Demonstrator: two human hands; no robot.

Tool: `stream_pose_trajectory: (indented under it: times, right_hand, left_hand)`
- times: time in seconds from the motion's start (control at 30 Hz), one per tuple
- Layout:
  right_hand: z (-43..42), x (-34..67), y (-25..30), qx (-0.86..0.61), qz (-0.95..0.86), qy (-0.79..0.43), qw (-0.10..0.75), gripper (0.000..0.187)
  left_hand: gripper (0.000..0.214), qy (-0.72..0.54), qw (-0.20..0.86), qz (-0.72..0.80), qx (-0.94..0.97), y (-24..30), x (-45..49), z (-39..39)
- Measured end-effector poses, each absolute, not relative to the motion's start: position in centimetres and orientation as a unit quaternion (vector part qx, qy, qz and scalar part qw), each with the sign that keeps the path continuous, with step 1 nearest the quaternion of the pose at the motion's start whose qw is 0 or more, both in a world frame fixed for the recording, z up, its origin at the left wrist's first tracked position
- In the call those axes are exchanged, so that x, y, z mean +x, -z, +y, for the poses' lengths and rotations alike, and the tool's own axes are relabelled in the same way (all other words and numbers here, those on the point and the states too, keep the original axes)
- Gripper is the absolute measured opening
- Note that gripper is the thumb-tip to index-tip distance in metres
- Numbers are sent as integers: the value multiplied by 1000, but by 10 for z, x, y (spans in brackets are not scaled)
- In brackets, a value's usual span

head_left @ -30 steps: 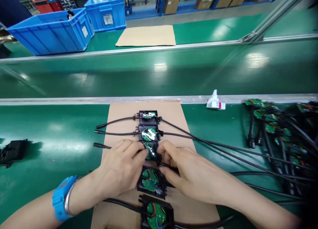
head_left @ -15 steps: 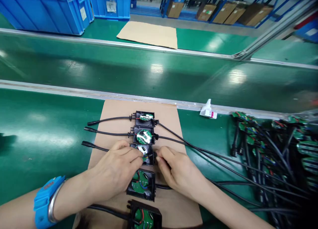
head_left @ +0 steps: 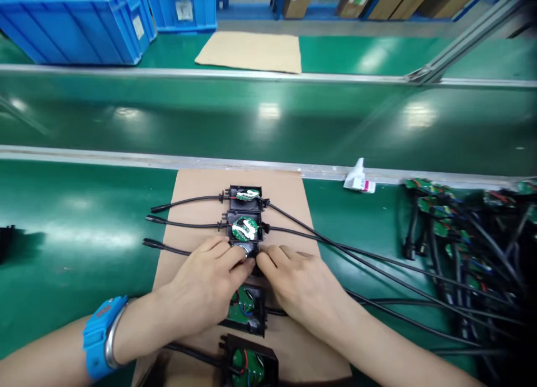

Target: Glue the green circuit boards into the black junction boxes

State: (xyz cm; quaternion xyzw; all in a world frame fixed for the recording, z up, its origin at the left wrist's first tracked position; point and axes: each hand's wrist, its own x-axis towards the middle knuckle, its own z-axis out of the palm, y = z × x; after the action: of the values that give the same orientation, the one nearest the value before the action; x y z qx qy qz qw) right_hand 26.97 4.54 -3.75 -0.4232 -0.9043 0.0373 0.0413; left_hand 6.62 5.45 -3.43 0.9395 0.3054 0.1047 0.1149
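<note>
Several open black plastic housings (head_left: 245,198) stand in a column on a cardboard sheet (head_left: 201,185), each with a green circuit board (head_left: 244,229) inside. White paste covers parts of the upper boards. My left hand (head_left: 210,281) reaches into the third housing (head_left: 254,248), its fingers bent and pressed on the board there, which they mostly hide. At that housing's right end, my right hand (head_left: 296,278) is closed with thumb and forefinger together around the cable end; the grip itself is hidden. Below my hands lie two more housings, the nearer one (head_left: 272,370) with red and blue wires showing.
Black cables (head_left: 361,253) run right toward a pile of wired circuit boards (head_left: 457,230). A small white packet (head_left: 359,177) lies by the metal rail (head_left: 104,156). Blue bins (head_left: 84,26) and another cardboard piece (head_left: 251,51) sit beyond. A dark part (head_left: 6,241) lies at far left.
My right hand has moved slightly left, against the third housing's end, and its fingers have curled in more. My left fingers press further over the board. The whole view has shifted slightly.
</note>
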Motion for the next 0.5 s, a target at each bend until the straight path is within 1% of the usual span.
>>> stream_pose_trajectory:
  times: [0.07,0.17,0.33,0.5]
  right_hand:
    - [46,274,41,-426,-899,-56,86,17]
    - [48,281,41,-447,-877,-108,140,20]
    - [50,282,39,-455,-837,-227,203,22]
    - [55,281,46,-424,-825,-284,244,23]
  left_hand:
    - [42,-130,123,299,937,36,62,55]
    - [47,-151,129,296,934,37,59,55]
    - [52,-118,109,291,943,36,61,53]
    - [57,-74,74,255,961,36,60,52]
